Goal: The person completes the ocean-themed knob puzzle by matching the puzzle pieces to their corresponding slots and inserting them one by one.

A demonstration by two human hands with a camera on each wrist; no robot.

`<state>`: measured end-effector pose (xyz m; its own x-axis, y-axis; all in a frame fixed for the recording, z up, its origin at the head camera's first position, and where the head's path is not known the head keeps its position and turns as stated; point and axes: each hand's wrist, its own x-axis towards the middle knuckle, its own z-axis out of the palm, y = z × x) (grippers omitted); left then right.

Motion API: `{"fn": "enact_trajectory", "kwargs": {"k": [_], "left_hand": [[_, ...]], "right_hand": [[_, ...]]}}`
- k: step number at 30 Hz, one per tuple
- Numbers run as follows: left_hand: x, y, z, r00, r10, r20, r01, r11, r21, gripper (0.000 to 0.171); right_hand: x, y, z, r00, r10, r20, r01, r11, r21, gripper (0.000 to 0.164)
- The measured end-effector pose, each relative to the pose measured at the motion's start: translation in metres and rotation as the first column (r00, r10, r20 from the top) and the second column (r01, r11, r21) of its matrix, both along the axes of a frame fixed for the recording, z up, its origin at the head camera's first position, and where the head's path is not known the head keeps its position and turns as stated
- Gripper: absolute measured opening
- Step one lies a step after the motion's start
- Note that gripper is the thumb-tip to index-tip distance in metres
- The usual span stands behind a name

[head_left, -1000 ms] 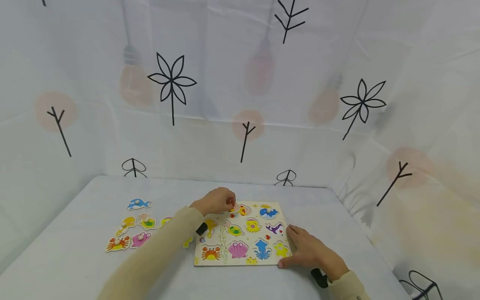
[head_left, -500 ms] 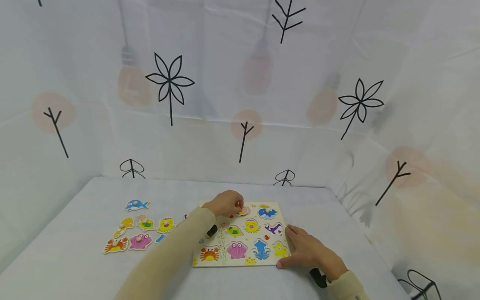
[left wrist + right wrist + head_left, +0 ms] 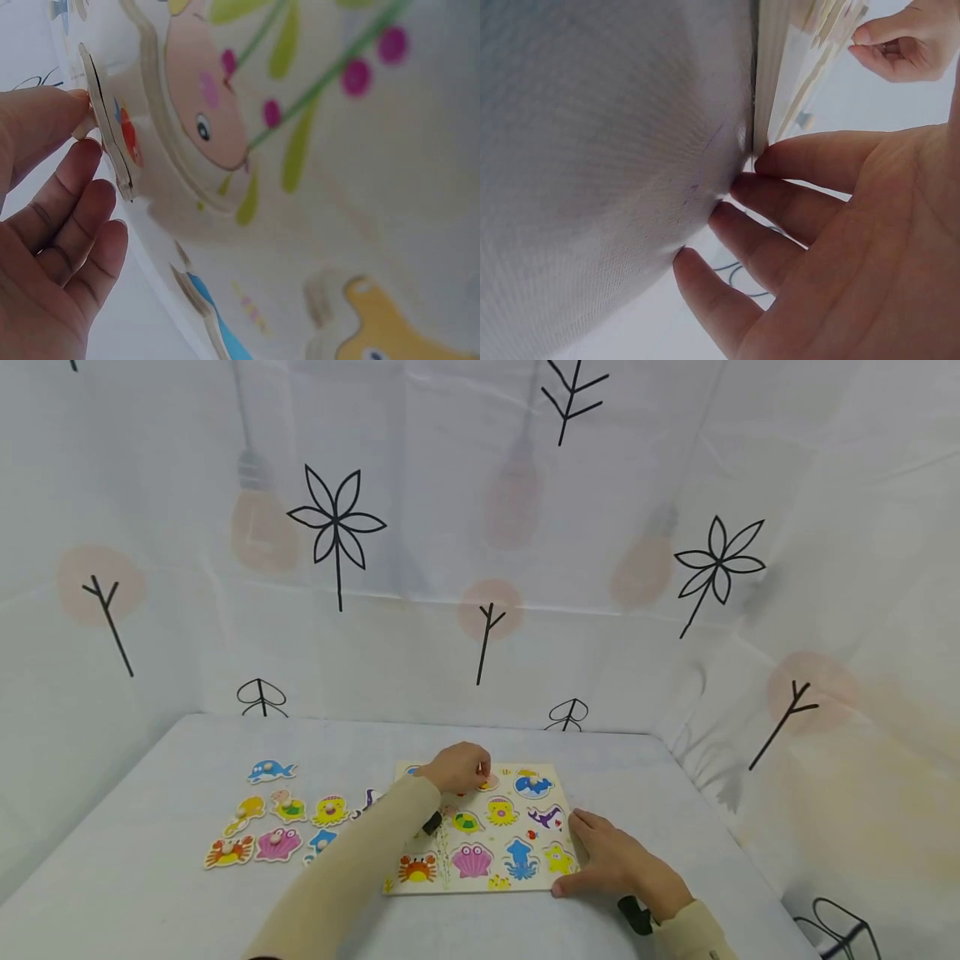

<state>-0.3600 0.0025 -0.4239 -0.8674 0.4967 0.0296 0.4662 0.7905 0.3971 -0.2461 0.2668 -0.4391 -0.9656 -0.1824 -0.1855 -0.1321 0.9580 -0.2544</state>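
Note:
My left hand is over the back of the wooden puzzle board. Its thumb and forefinger pinch the small knob of a pink-and-yellow puzzle piece, mostly hidden by the hand from above. In the left wrist view the piece shows edge-on against the board, and the other fingers curl loosely below the knob. At the board's right side, my right hand touches the edge with extended fingers, its thumb by the front corner. A blue whale piece sits in the board's back right recess.
Left of the board lie loose knobbed pieces: a blue whale, a seahorse, a turtle, an octopus, a crab and a shell. My left sleeve hides part of the table. A printed cloth hangs behind.
My left hand has moved right along the board's back with the piece, bringing it over a recess beside the whale. My right hand has stayed at the board's edge.

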Motion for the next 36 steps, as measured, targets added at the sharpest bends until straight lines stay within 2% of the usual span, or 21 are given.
{"fn": "enact_trajectory", "kwargs": {"k": [5, 12, 20, 24, 27, 29, 36], "left_hand": [[0.002, 0.000, 0.002, 0.999, 0.031, 0.016, -0.031, 1.000, 0.003, 0.010], [0.002, 0.000, -0.001, 0.998, 0.025, 0.056, -0.028, 0.999, 0.046, 0.009], [-0.001, -0.001, -0.003, 0.997, 0.031, 0.067, -0.035, 0.997, 0.066, 0.008], [-0.002, -0.007, -0.004, 1.000, 0.017, 0.021, -0.018, 0.999, 0.041, 0.012], [0.001, -0.015, 0.000, 0.999, -0.010, -0.036, 0.010, 1.000, 0.010, 0.020], [0.005, -0.022, 0.006, 0.997, -0.029, -0.072, 0.029, 1.000, -0.004, 0.023], [0.020, -0.048, 0.020, 0.993, -0.050, -0.104, 0.049, 0.999, -0.012, 0.022]], "right_hand": [[0.000, 0.000, 0.000, 1.000, 0.006, -0.008, -0.006, 1.000, 0.001, 0.128], [0.000, 0.000, 0.001, 1.000, 0.005, 0.003, -0.005, 1.000, 0.004, 0.127], [0.001, 0.000, 0.002, 1.000, -0.005, 0.007, 0.005, 1.000, 0.000, 0.128], [0.000, -0.001, 0.002, 1.000, -0.008, 0.013, 0.008, 1.000, 0.002, 0.128], [-0.001, -0.002, 0.002, 1.000, -0.005, 0.012, 0.005, 1.000, 0.006, 0.128], [-0.001, -0.002, 0.002, 1.000, 0.000, 0.010, 0.000, 1.000, 0.011, 0.128], [0.001, -0.003, 0.004, 1.000, 0.011, -0.001, -0.011, 1.000, 0.006, 0.127]]}}
